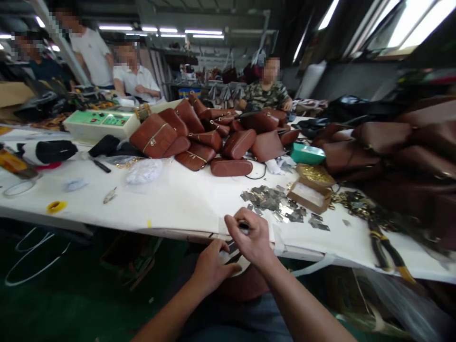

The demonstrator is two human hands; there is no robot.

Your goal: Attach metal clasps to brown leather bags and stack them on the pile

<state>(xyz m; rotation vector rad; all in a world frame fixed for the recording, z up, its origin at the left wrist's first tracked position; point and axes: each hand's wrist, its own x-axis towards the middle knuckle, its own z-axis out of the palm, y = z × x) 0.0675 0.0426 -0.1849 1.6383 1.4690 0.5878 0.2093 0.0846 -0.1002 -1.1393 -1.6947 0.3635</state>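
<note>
1. Grip of the right hand [251, 235] is closed like a fist around a dark tool [244, 226], of which only the round end shows on top.
2. Just beside it, at the left and a little lower, the grip of the left hand [212, 267] holds a pale piece with dark strips [233, 251] between thumb and fingers.
3. This piece is below the right grip, at the near edge of the worktop [192, 194]; whether the tool touches it, one cannot tell.
4. Under both grips, nearer to the person's body, there is a brown leather item [245, 285], partly hidden.
5. Beyond the right grip and somewhat to its right, flat metal plates [270, 202] lie scattered, near an open cardboard box [308, 205].
6. Farther to the right of the grips lie pliers [379, 254] with black and yellow handles.
7. Beyond the grips, well apart from them, many brown bags [156, 135] are heaped.
8. Far to the left of the grips lies a yellow ring [56, 207].
9. Behind the heap there is a person in camouflage clothes [267, 95].
</note>
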